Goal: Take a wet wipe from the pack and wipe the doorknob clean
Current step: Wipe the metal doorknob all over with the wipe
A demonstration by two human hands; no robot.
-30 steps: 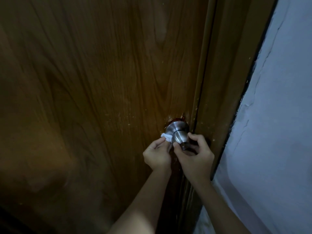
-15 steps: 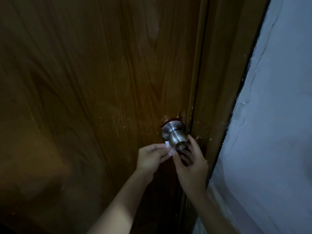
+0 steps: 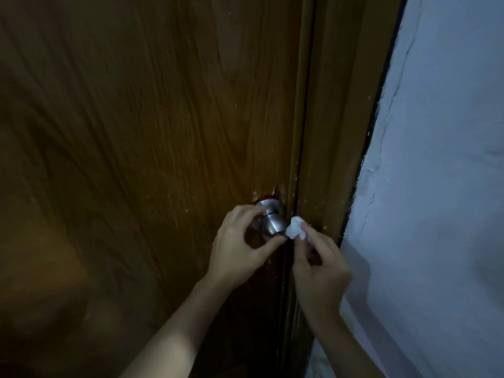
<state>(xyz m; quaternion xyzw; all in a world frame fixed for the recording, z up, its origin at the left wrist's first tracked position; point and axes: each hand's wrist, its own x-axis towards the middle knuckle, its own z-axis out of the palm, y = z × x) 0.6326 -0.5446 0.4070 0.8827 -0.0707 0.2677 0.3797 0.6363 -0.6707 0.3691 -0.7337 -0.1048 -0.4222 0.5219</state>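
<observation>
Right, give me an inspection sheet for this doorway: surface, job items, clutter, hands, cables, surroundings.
Surface: brown wooden door, closed against its frame; pale specks near the knob.
Job items: metal doorknob on the door's right edge; crumpled white wet wipe touching the knob's right side. Wipe pack not in view.
Clutter: nothing seen.
Hands: left hand cups the knob, thumb beneath it; right hand pinches the wipe in its fingers.
Cables: nothing seen.
Surroundings: pale, cracked wall right of the frame; dim lighting.
</observation>
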